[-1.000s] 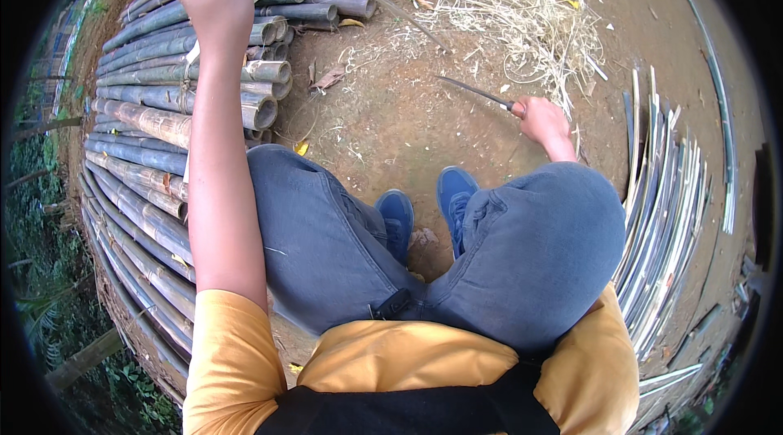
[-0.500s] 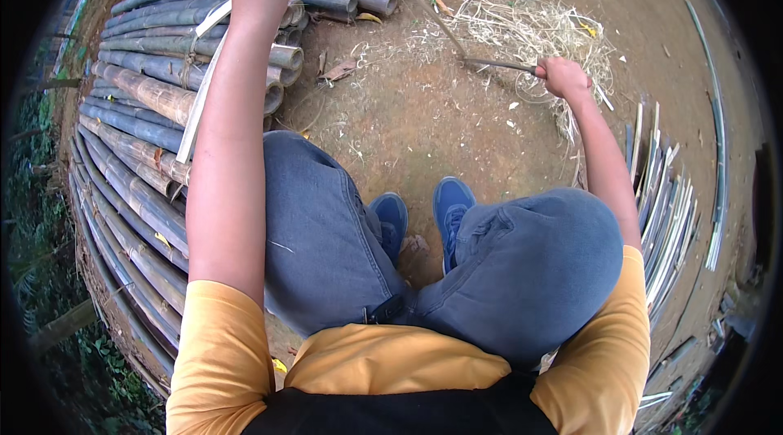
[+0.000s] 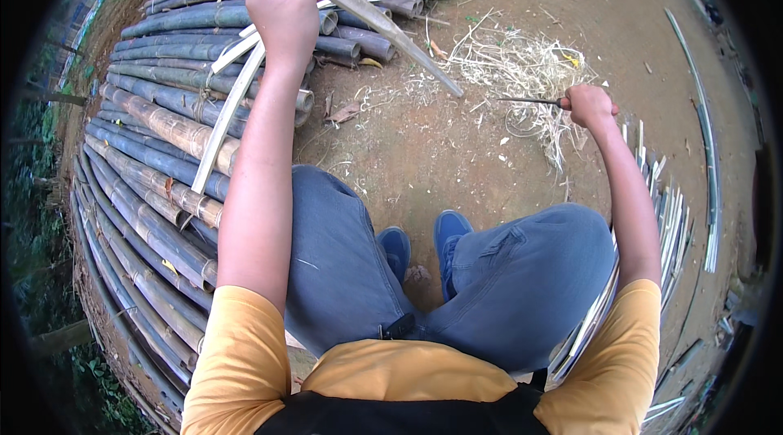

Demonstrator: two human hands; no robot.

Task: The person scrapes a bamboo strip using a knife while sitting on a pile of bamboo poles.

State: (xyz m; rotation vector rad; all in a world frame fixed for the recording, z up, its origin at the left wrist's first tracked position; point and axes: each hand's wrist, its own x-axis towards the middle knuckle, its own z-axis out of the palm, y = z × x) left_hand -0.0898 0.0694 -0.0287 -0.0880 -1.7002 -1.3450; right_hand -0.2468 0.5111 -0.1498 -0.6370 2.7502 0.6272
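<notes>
Hands first: my left hand (image 3: 285, 7) is raised and closed around a bamboo strip (image 3: 371, 15), which slants down from the upper edge to a point over bare dirt (image 3: 424, 158). My right hand (image 3: 589, 105) is fisted on a knife (image 3: 530, 100), blade pointing left, near the strip's tip but apart from it. Shavings (image 3: 522, 68) lie beyond the blade. Bamboo poles (image 3: 155, 133) are stacked left. Split strips (image 3: 665, 223) lie right of my knee.

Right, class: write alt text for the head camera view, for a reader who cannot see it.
Seen from above, a seated person's left hand grips a long split bamboo strip, while the right hand holds a thin knife over dry shavings. Stacked bamboo poles lie on the left, thin slats on the right, blue shoes on bare dirt.
</notes>
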